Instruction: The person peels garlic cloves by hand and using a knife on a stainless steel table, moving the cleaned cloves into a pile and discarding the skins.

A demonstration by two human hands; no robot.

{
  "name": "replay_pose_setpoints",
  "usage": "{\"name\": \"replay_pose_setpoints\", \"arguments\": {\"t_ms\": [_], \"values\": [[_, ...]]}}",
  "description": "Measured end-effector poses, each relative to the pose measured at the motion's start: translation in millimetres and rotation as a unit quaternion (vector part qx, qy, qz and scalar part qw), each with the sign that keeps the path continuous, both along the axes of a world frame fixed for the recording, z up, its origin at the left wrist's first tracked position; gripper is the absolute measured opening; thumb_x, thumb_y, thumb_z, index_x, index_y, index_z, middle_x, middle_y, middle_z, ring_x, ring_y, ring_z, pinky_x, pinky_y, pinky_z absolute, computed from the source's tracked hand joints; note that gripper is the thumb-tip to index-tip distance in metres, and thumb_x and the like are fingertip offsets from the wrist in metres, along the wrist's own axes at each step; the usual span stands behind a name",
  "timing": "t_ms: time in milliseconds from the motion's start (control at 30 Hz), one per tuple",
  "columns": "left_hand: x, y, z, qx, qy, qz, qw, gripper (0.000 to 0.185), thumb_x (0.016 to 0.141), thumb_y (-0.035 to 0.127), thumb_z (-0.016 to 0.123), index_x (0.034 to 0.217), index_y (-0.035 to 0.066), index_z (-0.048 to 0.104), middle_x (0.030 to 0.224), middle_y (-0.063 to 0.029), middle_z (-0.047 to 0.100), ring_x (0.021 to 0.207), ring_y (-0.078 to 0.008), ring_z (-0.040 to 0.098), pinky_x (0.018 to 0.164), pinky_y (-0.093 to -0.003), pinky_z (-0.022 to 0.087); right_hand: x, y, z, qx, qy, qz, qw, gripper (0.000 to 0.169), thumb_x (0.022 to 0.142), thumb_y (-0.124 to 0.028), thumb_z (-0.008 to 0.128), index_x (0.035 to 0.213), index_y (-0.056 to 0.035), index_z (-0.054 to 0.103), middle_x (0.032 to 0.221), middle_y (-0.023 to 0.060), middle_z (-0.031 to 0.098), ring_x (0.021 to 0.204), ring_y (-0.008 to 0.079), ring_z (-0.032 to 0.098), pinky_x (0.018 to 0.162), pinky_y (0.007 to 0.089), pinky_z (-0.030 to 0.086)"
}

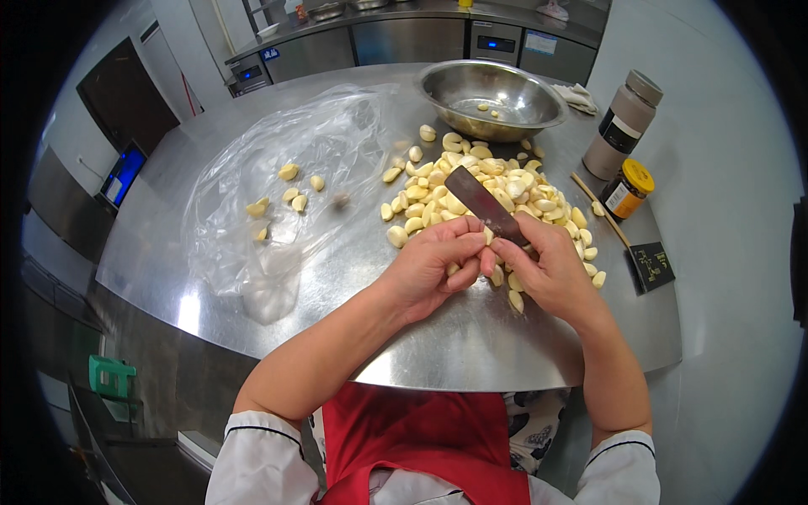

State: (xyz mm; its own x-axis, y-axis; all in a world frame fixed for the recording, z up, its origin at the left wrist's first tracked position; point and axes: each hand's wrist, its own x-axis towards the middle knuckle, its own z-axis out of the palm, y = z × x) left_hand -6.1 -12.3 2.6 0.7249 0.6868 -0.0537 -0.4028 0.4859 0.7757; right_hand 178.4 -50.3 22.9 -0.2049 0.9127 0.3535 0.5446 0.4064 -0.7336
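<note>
Between the fingertips of my left hand (pixel 442 259) a peeled garlic clove (pixel 488 235) is pinched, and the thumb of my right hand (pixel 549 265) touches it. My right hand also grips a dark, flat, broad blade (pixel 483 203) that points up and left over the heap; its handle is hidden in the palm. Both hands are above the near side of a heap of garlic cloves (pixel 435 183) on a steel table (pixel 454 353). Behind the heap stands a steel bowl (pixel 429 104) with a few cloves in it.
A clear plastic sheet or bag (pixel 233 164) with several cloves lies at left. On the right stand a bottle (pixel 622 126) and a yellow-lidded jar (pixel 628 188), beside a wooden stick (pixel 600 208) and a black card-like piece (pixel 653 266). A white cloth (pixel 576 98) lies by the bowl.
</note>
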Motion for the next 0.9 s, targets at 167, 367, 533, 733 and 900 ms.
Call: {"name": "replay_pose_setpoints", "arguments": {"t_ms": [167, 367, 533, 733, 900], "values": [[-1.1, 0.4, -3.1, 0.013, 0.003, 0.003, 1.000, 0.009, 0.097, 0.012, 0.044, 0.097, 0.005, 0.050, 0.080, -0.0082, 0.063, 0.044, -0.0048, 0.034, 0.045, -0.0181, 0.027, 0.9, 0.5, 0.8, -0.010, -0.016, 0.011, 1.000, 0.023, 0.089, -0.020, 0.062, 0.080, 0.0001, 0.056, 0.065, 0.0153, 0.058, 0.056, 0.0277, 0.055, 0.053, 0.0360, 0.040], [-1.5, -0.7, 0.7, 0.008, -0.001, 0.000, 1.000, 0.010, 0.097, 0.012, 0.044, 0.098, 0.005, 0.050, 0.080, -0.0080, 0.063, 0.045, -0.0049, 0.035, 0.047, -0.0181, 0.028, 0.0, -0.2, -0.8, -0.002, 0.057, 0.002, 0.998, 0.023, 0.089, -0.020, 0.062, 0.080, 0.0001, 0.056, 0.061, 0.0125, 0.056, 0.051, 0.0209, 0.051, 0.050, 0.0330, 0.038], [-1.7, -0.1, -1.0, 0.004, -0.006, -0.009, 1.000, 0.010, 0.097, 0.012, 0.045, 0.099, 0.005, 0.050, 0.080, -0.0078, 0.063, 0.045, -0.0049, 0.037, 0.046, -0.0180, 0.028, 1.3, 1.0, -2.6, -0.007, 0.026, 0.004, 1.000, 0.021, 0.089, -0.019, 0.062, 0.081, -0.0004, 0.059, 0.060, 0.0103, 0.055, 0.049, 0.0168, 0.048, 0.049, 0.0311, 0.037], [-0.6, -1.2, -2.9, -0.002, -0.013, -0.010, 1.000, 0.010, 0.098, 0.012, 0.044, 0.098, 0.004, 0.051, 0.079, -0.0074, 0.063, 0.046, -0.0049, 0.038, 0.046, -0.0174, 0.029, 3.1, -0.4, -1.2, -0.035, 0.025, 0.026, 0.999, 0.019, 0.090, -0.018, 0.061, 0.082, -0.0002, 0.060, 0.059, 0.0068, 0.054, 0.053, 0.0116, 0.047, 0.049, 0.0290, 0.036], [-0.4, 3.2, -5.7, -0.037, -0.039, -0.015, 0.998, 0.018, 0.099, 0.018, 0.040, 0.097, 0.004, 0.052, 0.080, -0.0072, 0.061, 0.049, -0.0078, 0.040, 0.046, -0.0197, 0.032, 5.5, -0.7, 4.1, -0.005, 0.130, -0.011, 0.991, 0.021, 0.092, -0.019, 0.060, 0.081, -0.0001, 0.059, 0.062, -0.0008, 0.050, 0.058, 0.0061, 0.042, 0.051, 0.0258, 0.034]]}}
